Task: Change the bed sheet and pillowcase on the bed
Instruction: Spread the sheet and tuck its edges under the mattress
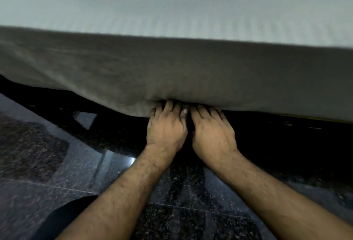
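Centrally, at about six o'clock of the mattress side, the left hand (pixel 165 129) and the right hand (pixel 213 131) lie side by side, nearly touching, with both reaching toward twelve o'clock. Their fingers run under the hanging lower hem of the bed sheet (pixel 172 71); the tips are hidden by cloth, so whether they pinch the fabric or press it flat cannot be told for either hand. The sheet covers the top of the bed (pixel 191 3) and drapes down its near side, its long edge running from nine o'clock to three o'clock, at right angles to the fingers. Cloth bunches just above the knuckles. From nine o'clock the hem hangs loose and low; toward three o'clock it looks drawn up against a dark bed base (pixel 286 125). Both hands are equally near the hem. Judged from this, the sheet's edge is being tucked beneath the mattress, and the untucked length lies to the left hand's side. Below is a polished speckled floor (pixel 57 163). No pillowcase or container is in view.
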Tool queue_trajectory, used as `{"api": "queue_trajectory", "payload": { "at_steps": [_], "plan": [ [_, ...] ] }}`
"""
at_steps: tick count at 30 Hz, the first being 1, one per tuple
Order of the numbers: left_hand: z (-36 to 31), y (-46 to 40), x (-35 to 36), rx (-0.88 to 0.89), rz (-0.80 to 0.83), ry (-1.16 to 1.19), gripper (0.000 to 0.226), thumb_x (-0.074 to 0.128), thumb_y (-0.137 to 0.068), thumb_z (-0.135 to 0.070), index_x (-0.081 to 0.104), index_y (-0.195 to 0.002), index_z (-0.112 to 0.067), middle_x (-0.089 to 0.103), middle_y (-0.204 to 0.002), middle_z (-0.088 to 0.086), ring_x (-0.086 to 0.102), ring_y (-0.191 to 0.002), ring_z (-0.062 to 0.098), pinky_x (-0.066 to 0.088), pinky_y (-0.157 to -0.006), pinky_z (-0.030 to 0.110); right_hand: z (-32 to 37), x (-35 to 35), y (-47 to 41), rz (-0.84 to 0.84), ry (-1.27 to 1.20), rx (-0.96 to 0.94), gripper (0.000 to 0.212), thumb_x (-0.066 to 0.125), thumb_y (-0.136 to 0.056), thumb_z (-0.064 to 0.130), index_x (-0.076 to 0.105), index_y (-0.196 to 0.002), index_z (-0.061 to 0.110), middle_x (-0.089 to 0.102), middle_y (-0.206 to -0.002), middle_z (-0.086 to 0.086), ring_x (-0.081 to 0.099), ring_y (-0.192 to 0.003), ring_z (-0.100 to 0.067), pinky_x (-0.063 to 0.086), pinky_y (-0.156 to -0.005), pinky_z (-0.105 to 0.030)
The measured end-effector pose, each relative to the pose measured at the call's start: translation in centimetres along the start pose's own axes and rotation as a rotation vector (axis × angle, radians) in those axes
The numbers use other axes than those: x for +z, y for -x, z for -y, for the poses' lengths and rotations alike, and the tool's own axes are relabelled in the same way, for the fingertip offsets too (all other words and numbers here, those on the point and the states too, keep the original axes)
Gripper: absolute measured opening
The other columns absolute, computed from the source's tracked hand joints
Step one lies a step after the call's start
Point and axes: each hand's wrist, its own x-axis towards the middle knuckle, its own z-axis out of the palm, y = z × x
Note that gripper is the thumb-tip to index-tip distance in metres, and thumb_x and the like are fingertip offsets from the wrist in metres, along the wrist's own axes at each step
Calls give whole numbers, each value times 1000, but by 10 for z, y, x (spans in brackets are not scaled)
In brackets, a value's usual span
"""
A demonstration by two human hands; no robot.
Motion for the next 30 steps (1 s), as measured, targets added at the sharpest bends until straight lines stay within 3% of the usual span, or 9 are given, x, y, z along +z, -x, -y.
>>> {"api": "queue_trajectory", "payload": {
  "at_steps": [2,6,9,12,14,17,20,27,30],
  "plan": [
    [6,-1,-1,37,-13,13,58,19,-98,-43,67,-117,-16,62,-121,12,59,-103,39,46,-94,47,-3,-2,-2,44,-14,-14,58,67,-84,37,57,-136,16,60,-133,-5,57,-121,-29,44,-109,-43],
    [13,2,-7,95,13,57,61,17,-96,-41,61,-131,-17,59,-134,9,57,-118,34,44,-102,45,-9,-3,-24,229,-83,-46,77,24,-87,57,44,-150,17,49,-150,-7,46,-137,-29,32,-116,-41],
    [19,4,-17,145,40,125,63,17,-96,-38,56,-139,-14,57,-140,9,54,-125,31,45,-104,44,-19,2,-49,385,-116,-26,60,43,-99,53,35,-151,25,43,-156,-4,42,-140,-28,32,-115,-38],
    [27,-6,-12,146,45,64,64,14,-95,-34,62,-128,-9,61,-132,14,55,-120,35,45,-101,47,-8,-4,-59,447,-34,29,59,53,-99,44,34,-152,29,44,-155,-3,43,-140,-28,34,-114,-38],
    [30,-14,-1,166,78,-101,60,14,-96,-30,65,-117,-7,64,-123,16,55,-117,37,42,-103,48,18,-7,-49,409,53,102,49,38,-102,27,36,-151,21,47,-152,-10,45,-138,-30,31,-115,-40],
    [29,-31,-1,118,109,-128,34,37,-95,-16,67,-88,-3,67,-84,20,65,-77,38,51,-71,43,44,-3,-39,281,147,115,60,20,-89,21,50,-140,12,60,-133,-15,57,-123,-32,38,-110,-42],
    [35,-48,-1,144,135,-138,26,43,-84,-14,61,-70,-2,59,-59,20,59,-48,36,51,-49,39,37,6,-46,175,197,129,46,40,-84,23,66,-121,17,71,-110,-8,67,-101,-25,49,-94,-36],
    [60,-56,-12,260,169,128,56,25,-95,-45,68,-105,-10,71,-110,21,66,-102,39,53,-85,44,13,9,-79,366,-96,31,60,66,-84,64,56,-133,30,63,-134,1,62,-120,-25,50,-92,-34],
    [47,-46,-3,228,172,-88,36,35,-90,-27,64,-84,-7,68,-86,23,65,-78,42,53,-69,45,0,8,-88,467,-205,45,61,57,-83,73,56,-135,41,57,-144,8,56,-130,-23,49,-97,-37]
  ]
}}
